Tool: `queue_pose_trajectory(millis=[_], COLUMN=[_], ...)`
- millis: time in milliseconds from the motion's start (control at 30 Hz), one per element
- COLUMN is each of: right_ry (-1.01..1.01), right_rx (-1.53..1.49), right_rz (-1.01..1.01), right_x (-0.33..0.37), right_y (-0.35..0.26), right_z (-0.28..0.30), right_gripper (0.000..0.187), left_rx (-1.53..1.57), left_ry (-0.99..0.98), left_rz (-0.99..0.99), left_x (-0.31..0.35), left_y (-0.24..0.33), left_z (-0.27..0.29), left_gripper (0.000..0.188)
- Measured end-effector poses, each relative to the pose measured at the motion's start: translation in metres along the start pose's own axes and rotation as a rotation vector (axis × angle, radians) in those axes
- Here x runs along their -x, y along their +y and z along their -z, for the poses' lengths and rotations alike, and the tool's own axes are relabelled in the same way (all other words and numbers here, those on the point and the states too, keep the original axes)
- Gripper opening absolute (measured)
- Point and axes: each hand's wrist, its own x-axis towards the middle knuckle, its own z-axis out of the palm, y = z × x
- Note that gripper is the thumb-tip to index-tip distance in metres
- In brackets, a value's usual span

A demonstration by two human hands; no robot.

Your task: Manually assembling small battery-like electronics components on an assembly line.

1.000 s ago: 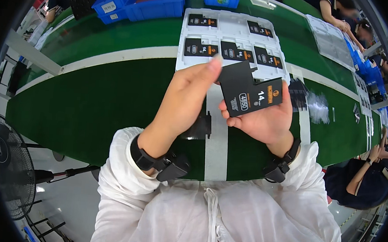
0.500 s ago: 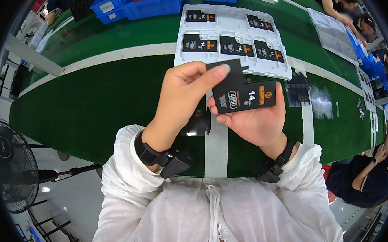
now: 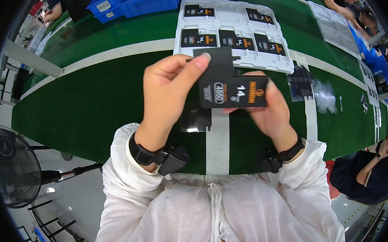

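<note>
Between my two hands is a flat black L-shaped battery (image 3: 212, 82) with orange and white print, held up above the green table. My left hand (image 3: 166, 92) pinches its upper left part, thumb on the front face. At the other end my right hand (image 3: 278, 111) grips the lower right corner, thumb at the edge and fingers behind, partly hidden. Just beyond sits a white plastic tray (image 3: 230, 21) with several similar batteries (image 3: 236, 40) in its compartments. On the table below my hands lies a dark glossy sheet (image 3: 195, 122).
Dark film strips (image 3: 301, 85) and a pile of clear film pieces (image 3: 325, 96) lie right of the tray. Blue bins (image 3: 155, 2) stand at the far left. A black fan (image 3: 13, 167) is at the left, and a co-worker (image 3: 356, 177) sits at the right.
Both hands have shifted the battery slightly left, and it has turned to lie more level. My right hand's thumb now rests on its right edge, with the fingers farther behind.
</note>
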Motion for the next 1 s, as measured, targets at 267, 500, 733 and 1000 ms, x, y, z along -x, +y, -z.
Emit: queue_pose_trajectory(millis=[267, 500, 733, 1000], right_ry=[0.181, 0.104, -0.002, -0.042], right_rx=[0.458, 0.881, 0.894, 0.830], right_rz=[0.089, 0.336, 0.257, 0.255], right_x=[0.003, -0.005, -0.001, 0.001], right_y=[-0.002, -0.028, -0.036, -0.037], right_z=[-0.012, 0.007, 0.003, 0.001], right_gripper=[0.020, 0.010, 0.007, 0.002], left_rx=[0.069, 0.127, 0.024, 0.115], left_ry=[-0.263, -0.358, -0.391, -0.447], left_rz=[0.146, 0.330, 0.390, 0.429], left_x=[0.008, 0.012, 0.016, 0.017], left_y=[-0.011, -0.010, -0.020, -0.023], left_z=[-0.008, -0.010, -0.010, -0.009], left_gripper=[0.030, 0.025, 0.026, 0.028])
